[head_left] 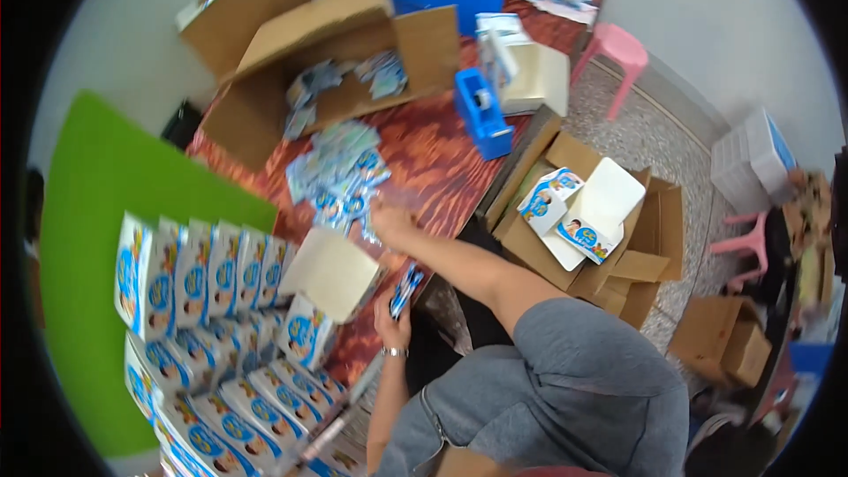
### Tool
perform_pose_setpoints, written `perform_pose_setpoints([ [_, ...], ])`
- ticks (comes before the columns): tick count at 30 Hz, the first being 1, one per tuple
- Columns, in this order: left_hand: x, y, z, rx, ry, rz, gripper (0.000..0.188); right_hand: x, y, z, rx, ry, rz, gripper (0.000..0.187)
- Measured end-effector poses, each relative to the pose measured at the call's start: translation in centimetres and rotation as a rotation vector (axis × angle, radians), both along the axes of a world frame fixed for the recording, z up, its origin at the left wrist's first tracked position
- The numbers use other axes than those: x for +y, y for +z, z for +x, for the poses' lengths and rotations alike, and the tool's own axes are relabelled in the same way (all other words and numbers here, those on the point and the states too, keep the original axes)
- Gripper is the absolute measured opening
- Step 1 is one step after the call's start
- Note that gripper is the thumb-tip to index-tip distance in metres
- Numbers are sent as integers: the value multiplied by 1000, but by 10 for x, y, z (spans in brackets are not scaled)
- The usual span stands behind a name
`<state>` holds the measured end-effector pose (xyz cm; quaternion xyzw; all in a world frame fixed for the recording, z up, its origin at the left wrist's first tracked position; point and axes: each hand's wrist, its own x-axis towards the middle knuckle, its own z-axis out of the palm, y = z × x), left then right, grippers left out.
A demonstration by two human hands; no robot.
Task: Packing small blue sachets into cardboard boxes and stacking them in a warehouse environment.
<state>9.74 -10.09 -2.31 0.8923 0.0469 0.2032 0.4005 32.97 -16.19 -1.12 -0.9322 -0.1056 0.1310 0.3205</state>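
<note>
My left hand (392, 325), with a metal watch on its wrist, is closed around a small stack of blue-and-white packets (406, 290) near the table's front edge. Out over the table, my right hand (391, 223) is at the near edge of a loose heap of similar packets (340, 168); its fingers are blurred, and their grip is unclear. Left of my hands, an open white carton (334, 269) with a blue printed side stands with its lid raised; its inside is hidden.
Stacked printed cartons (238, 406) fill the left side by a green panel (79, 256). A large cardboard box (265, 110) with more packets lies open behind the heap. A blue tape dispenser (484, 119) stands right. A box (539, 247) beside me holds white cartons (596, 212).
</note>
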Motion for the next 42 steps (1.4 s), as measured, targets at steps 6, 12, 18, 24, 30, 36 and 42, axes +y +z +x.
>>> perform_pose_setpoints([
  [6, -6, 0, -6, 40, 22, -7, 35, -23, -2, -5, -301, 228, -56, 26],
  [12, -1, 4, 6, 105, 13, -27, 37, -47, 30, -2, -701, 303, 48, 38],
  [18, -40, 23, 51, 179, 90, -94, 35, -271, 284, 74, -1524, 178, 444, 13],
  [24, -92, 26, 127, 35, -36, -113, 30, -474, 201, 290, -1117, -530, 409, 28],
  [30, -111, 6, 188, 256, -5, -299, 33, -489, 11, 429, -535, -283, -135, 48],
  [36, -115, 4, 183, 223, -6, -411, 34, -496, -34, 527, -693, -139, -563, 70],
  [42, -111, 14, 187, 201, -186, -276, 35, -461, -64, 545, -483, -89, -166, 64],
])
